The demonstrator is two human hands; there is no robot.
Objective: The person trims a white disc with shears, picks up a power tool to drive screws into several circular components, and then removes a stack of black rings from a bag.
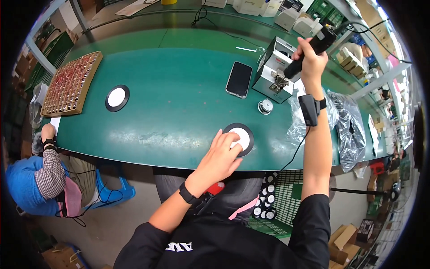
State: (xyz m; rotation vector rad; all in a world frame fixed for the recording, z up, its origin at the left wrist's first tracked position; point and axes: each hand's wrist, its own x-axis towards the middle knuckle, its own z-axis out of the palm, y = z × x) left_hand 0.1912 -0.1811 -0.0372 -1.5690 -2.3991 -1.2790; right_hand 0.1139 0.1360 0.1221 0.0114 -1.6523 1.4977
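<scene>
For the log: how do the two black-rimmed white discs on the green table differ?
The near disc is partly covered by the left hand; the far-left disc is untouched and fully visible. The near disc lies closer to the table's front edge, the far-left disc closer to the brown tray. Both have white centres.

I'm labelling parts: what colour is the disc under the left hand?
The disc is white, rimmed black; head view.

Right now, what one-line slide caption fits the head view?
Left hand on a black-rimmed white disc, right hand gripping a black handheld tool.
</scene>
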